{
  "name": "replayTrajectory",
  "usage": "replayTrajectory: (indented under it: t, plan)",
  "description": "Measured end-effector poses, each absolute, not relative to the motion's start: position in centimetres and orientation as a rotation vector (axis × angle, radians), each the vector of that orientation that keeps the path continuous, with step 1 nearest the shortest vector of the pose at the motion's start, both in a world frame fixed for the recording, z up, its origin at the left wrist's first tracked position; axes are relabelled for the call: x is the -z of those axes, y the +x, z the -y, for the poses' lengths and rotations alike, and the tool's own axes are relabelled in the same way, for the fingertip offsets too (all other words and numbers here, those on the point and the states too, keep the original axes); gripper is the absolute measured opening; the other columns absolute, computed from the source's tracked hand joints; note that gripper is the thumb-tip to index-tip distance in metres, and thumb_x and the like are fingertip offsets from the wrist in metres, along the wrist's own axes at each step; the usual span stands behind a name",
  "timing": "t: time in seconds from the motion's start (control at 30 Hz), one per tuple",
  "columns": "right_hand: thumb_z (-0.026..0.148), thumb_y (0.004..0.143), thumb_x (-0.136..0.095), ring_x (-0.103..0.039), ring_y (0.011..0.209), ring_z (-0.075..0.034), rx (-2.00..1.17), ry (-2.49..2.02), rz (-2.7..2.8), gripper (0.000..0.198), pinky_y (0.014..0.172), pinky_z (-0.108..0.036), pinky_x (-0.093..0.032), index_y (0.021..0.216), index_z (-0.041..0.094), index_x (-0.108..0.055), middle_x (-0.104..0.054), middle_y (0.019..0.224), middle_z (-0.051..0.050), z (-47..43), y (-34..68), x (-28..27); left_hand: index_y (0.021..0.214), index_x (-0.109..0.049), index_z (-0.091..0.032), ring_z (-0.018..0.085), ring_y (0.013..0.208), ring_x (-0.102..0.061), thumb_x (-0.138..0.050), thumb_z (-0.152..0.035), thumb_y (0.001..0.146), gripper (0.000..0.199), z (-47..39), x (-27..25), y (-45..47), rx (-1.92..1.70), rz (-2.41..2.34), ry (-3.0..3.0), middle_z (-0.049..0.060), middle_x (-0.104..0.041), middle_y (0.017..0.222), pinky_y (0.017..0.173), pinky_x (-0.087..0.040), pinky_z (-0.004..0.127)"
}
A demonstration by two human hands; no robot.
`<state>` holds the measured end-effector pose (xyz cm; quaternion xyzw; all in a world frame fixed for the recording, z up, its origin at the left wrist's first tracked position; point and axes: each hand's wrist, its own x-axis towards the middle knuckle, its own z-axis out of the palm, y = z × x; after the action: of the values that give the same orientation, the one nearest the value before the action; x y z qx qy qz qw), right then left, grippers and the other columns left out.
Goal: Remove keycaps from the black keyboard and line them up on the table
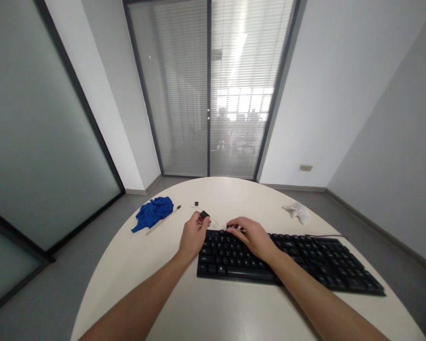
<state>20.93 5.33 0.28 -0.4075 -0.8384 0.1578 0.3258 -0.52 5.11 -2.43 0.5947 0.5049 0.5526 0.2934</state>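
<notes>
My left hand (194,235) is closed on a keycap puller with a black handle (204,214). Thin wire loops (215,222) stick out beyond the handle, over the table. Below lies a black keyboard (248,272), its left end under both hands. My right hand (250,232) rests over the back rows of keys, thumb and fingers pinched at the back edge. Something small and dark shows between those fingertips; I cannot tell whether it is a loose keycap or part of the keyboard. A single black keycap (196,203) lies on the table beyond my left hand.
On the round white table (128,289), a blue cloth (154,212) lies at the left beside a thin brush (163,220) with a dark tip. A crumpled white tissue (298,211) is at the back right. The keyboard's cable (326,235) runs along its back edge.
</notes>
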Motion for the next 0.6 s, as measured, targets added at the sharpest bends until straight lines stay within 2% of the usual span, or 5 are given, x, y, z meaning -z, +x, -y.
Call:
replayTrajectory:
  t: [0.23,0.37,0.6]
  plan:
    - [0.042,0.093,-0.053,-0.067,0.097,-0.02,-0.47,-1.101,2.251,0.027,0.091,-0.033,-0.049,0.105,0.027,-0.072,-0.074,0.103,-0.002,-5.6,20.9,-0.2,0.087,-0.057,-0.019,0.02,0.075,-0.071,-0.054,-0.038,0.089,0.02,-6.3,3.4,-1.5,-1.446,-1.417,1.533,0.007,-0.071,0.082,0.069,-0.053,0.029]
    - [0.036,0.093,-0.052,-0.066,0.098,-0.021,-0.452,-1.082,2.275,0.028,0.091,-0.034,-0.049,0.109,0.025,-0.072,-0.074,0.106,-0.004,-5.4,20.8,-0.3,0.083,-0.057,-0.02,0.02,0.072,-0.071,-0.055,-0.04,0.088,0.02,-6.1,3.3,-1.5,-1.423,-1.427,1.56,0.005,-0.071,0.078,0.066,-0.052,0.027]
    - [0.035,0.087,-0.058,-0.068,0.081,-0.02,-0.572,-1.248,2.09,0.029,0.076,-0.033,-0.052,0.11,0.022,-0.071,-0.075,0.094,-0.005,-6.0,20.9,0.0,0.085,-0.059,-0.021,0.017,0.066,-0.069,-0.054,-0.034,0.088,0.014,-5.3,2.4,-1.3,-1.275,-1.494,1.702,0.003,-0.072,0.077,0.063,-0.049,0.024]
